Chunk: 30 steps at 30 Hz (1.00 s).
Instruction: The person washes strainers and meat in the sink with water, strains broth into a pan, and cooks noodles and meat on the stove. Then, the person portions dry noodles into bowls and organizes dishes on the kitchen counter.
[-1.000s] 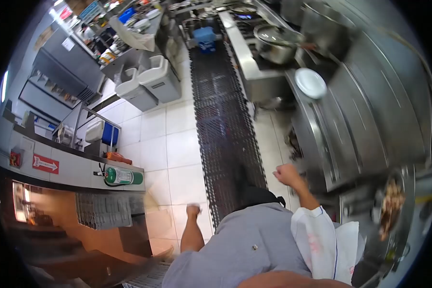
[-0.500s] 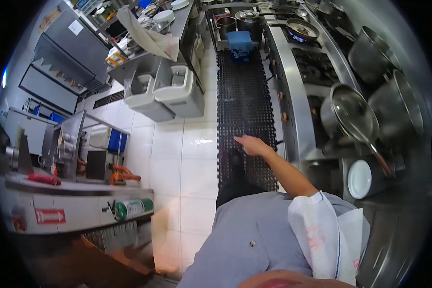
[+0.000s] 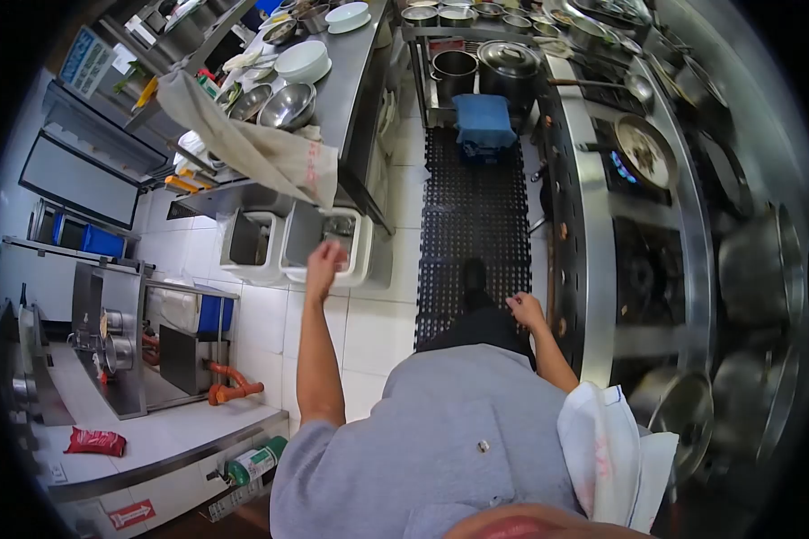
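My left hand (image 3: 328,259) is raised in front of the white bins, holding nothing that I can see. Its fingers are loosely apart and a little blurred. A white bin (image 3: 366,260) with a grey lid lies just beyond it, and I see no contact. Low beside the stove front, my right hand (image 3: 526,308) hangs over the black rubber mat (image 3: 472,202). Its fingers curl inward with nothing visible in them. A white cloth (image 3: 602,440) drapes over my right shoulder.
Along the right runs the stove (image 3: 593,260); a frying pan (image 3: 645,153) sits over a lit blue flame. Ahead on the mat stands a blue crate (image 3: 484,126) below a large lidded pot (image 3: 509,65). A steel counter (image 3: 355,67) with bowls and a hanging towel (image 3: 243,135) borders the left.
My left hand has come into view. My right hand has drawn back toward the stove side. I have moved forward, so the bins, counter and blue crate appear closer.
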Tool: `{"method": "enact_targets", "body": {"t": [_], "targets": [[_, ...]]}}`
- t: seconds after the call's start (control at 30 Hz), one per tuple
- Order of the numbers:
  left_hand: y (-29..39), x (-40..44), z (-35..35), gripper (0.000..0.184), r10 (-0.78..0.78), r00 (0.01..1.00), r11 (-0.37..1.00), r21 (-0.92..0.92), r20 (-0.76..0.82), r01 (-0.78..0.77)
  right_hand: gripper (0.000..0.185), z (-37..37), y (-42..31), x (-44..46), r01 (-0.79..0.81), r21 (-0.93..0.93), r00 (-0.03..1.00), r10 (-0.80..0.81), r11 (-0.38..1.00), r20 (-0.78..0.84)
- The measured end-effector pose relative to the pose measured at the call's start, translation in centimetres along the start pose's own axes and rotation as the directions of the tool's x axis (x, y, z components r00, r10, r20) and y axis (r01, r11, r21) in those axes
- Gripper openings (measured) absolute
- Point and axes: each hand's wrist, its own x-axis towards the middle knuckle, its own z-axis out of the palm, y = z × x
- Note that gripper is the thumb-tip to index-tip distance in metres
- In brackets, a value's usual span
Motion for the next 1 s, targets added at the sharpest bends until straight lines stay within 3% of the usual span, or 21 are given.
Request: {"method": "enact_targets", "body": {"t": [0.03,0.1,0.13,0.17,0.3,0.4,0.47,0.53,0.57,0.6,0.63,0.67,0.73,0.77,0.8,0.87,1.0], "targets": [[5.8,1.9,0.3,0.027,0.05,0.998,0.986,-0.159,-0.035,-0.055,0.032,0.0,-1.3,4.5,0.046,0.041,0.999,-0.046,0.998,0.003],[10.1,7.7,0.7,0.029,0.056,0.994,0.904,-0.418,-0.098,-0.092,0.033,-1.6,-6.5,12.9,0.165,0.027,0.986,-0.165,0.986,0.025],[12.1,9.9,0.5,0.029,0.038,0.993,0.903,-0.421,-0.116,-0.084,0.033,-3.3,-10.5,15.5,0.227,-0.016,0.972,-0.226,0.974,0.056],[14.2,12.3,-0.2,0.029,0.064,0.981,0.904,-0.406,-0.185,-0.135,0.034,-5.5,-15.5,17.9,0.177,0.04,0.975,-0.181,0.983,0.126],[20.1,23.7,-4.5,0.03,0.157,0.903,0.907,-0.304,-0.401,-0.293,0.033,-8.9,-29.0,31.1,0.472,0.012,0.874,-0.469,0.882,0.129],[23.6,33.7,-7.1,0.035,0.097,0.846,0.921,-0.275,-0.524,-0.277,0.032,-8.6,-38.5,40.3,0.605,0.084,0.782,-0.611,0.792,0.122],[23.3,42.3,-9.4,0.037,0.045,0.841,0.922,-0.301,-0.539,-0.242,0.031,-8.0,-44.7,45.9,0.575,0.165,0.787,-0.597,0.801,0.158],[20.9,51.2,-11.9,0.052,-0.261,0.876,0.856,-0.517,-0.406,0.015,0.034,-8.3,-51.2,48.0,0.507,0.237,0.816,-0.551,0.828,0.179],[21.4,53.6,-12.2,0.067,-0.24,0.848,0.943,-0.321,-0.473,0.088,0.036,-8.2,-54.3,50.3,0.457,0.264,0.829,-0.514,0.849,0.218],[21.6,55.7,-12.3,0.072,-0.277,0.842,0.934,-0.337,-0.463,0.121,0.036,-7.6,-57.0,52.2,0.459,0.254,0.829,-0.513,0.852,0.223],[21.9,56.7,-12.2,0.077,-0.329,0.831,0.918,-0.358,-0.448,0.171,0.041,-6.5,-59.3,54.0,0.348,0.372,0.839,-0.463,0.861,0.286],[19.5,59.2,-12.5,0.077,-0.349,0.825,0.91,-0.371,-0.444,0.186,0.045,-5.6,-61.5,55.4,0.226,0.477,0.838,-0.419,0.849,0.349],[15.9,63.5,-13.6,0.079,-0.243,0.937,0.76,-0.65,-0.25,0.024,0.05,-4.2,-66.3,57.5,0.176,0.471,0.833,-0.386,0.864,0.397],[16.9,63.2,-13.9,0.079,-0.255,0.934,0.76,-0.649,-0.251,0.033,0.056,-3.2,-68.1,58.1,0.12,0.468,0.829,-0.348,0.876,0.438],[17.9,62.7,-13.8,0.079,-0.269,0.944,0.667,-0.744,-0.191,0.04,0.056,-2.3,-70.1,58.9,0.115,0.468,0.826,-0.346,0.876,0.445],[17.3,63.6,-14.6,0.077,-0.336,0.938,0.45,-0.889,-0.079,0.086,0.065,-0.4,-72.5,60.2,-0.079,0.614,0.801,-0.317,0.785,0.508],[12.9,65.3,-14.7,0.065,-0.474,0.874,0.49,-0.857,-0.106,0.161,0.065,3.2,-74.3,62.7,-0.169,0.635,0.819,-0.251,0.753,0.516]]}}
